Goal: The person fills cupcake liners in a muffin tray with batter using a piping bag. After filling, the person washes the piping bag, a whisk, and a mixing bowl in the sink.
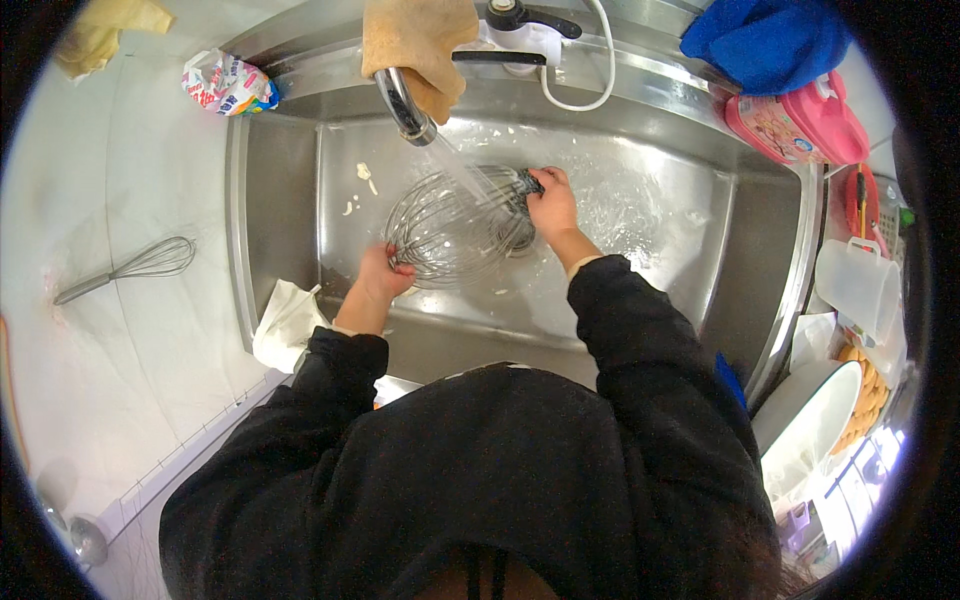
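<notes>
A large wire whisk attachment [442, 232] lies across the stainless steel sink [637, 202], its wires to the left and its hub to the right. My left hand [384, 274] grips the wires at their lower left. By the hub, my right hand [553, 204] holds a dark scrubbing pad [531, 184] against the whisk. Water runs from the faucet spout [405, 105] onto the wires near the hub. Pale scraps of residue [365, 174] stick to the sink floor.
A small whisk [142, 264] lies on the left counter. A tan cloth [420, 37] hangs over the faucet. A printed plastic bag [229, 82] stands back left, a whitish cloth [281, 322] hangs at the near left rim. On the right are a pink container [802, 124], a blue cloth [772, 41] and a clear jug [859, 289].
</notes>
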The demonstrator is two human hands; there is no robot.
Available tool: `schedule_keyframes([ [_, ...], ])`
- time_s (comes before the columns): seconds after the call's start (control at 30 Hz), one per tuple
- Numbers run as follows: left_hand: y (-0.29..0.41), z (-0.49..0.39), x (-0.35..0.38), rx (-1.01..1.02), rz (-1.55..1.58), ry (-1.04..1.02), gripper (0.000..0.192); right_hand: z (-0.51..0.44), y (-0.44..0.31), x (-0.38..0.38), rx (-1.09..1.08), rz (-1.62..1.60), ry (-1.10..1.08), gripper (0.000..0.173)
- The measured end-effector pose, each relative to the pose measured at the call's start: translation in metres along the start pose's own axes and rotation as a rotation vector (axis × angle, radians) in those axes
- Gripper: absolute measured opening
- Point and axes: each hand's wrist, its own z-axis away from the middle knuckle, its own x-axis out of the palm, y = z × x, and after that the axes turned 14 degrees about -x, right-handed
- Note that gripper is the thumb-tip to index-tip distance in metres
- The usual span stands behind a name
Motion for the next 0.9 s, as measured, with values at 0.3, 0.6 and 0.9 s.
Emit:
schedule_keyframes([
  [0.3, -0.024, 0.019, -0.001, 0.310, -0.167, -0.208, 0.021, 0.039, 0.034, 0.000, 0.118, -0.245, 0.345, 0.038],
  [0.6, -0.007, 0.034, 0.042, 0.539, -0.413, -0.258, 0.049, 0.003, -0.043, 0.007, -0.022, -0.205, 0.163, 0.037],
  [0.9, 0.015, 0.016, 0.050, 0.517, -0.365, -0.182, 0.042, 0.020, -0.076, 0.016, -0.511, -0.038, 0.071, 0.032],
])
